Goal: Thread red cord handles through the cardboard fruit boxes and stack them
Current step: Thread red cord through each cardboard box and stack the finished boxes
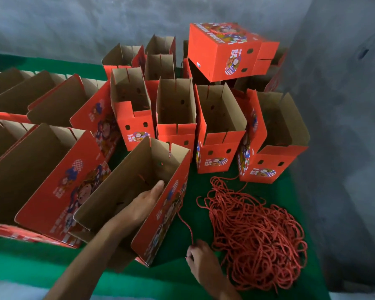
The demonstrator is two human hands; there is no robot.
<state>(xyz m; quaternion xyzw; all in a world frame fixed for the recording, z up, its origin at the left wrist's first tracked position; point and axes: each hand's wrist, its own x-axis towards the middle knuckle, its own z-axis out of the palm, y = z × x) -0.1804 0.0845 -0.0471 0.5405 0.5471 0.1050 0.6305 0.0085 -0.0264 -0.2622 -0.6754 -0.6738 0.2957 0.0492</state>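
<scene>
Right hand [198, 255]: nearest the lens at the table's near edge, fingers curled round a red cord [185, 224] that runs up to the outer wall of the box in work.
Left hand [146, 201]: reaching inside that box [121, 191], fingers straight and flat against the inner wall, gripping nothing that shows.
Box in work: open-topped and tilted, near the middle of the table's [30, 263] near edge.
Cord pile [258, 241]: a loose red tangle just beside the right hand, toward the near right corner.
Other boxes [175, 111]: open cartons standing in rows toward the far edge and left side; one closed box [230, 50] stacked on top at the far right.
Risk: judged from the tangle, a pull could drag loops along and knot the cord; the tilted box might slip off the near edge should the inner hand ease.
Writing: printed panels carry a cartoon figure and characters, too blurred to read.
</scene>
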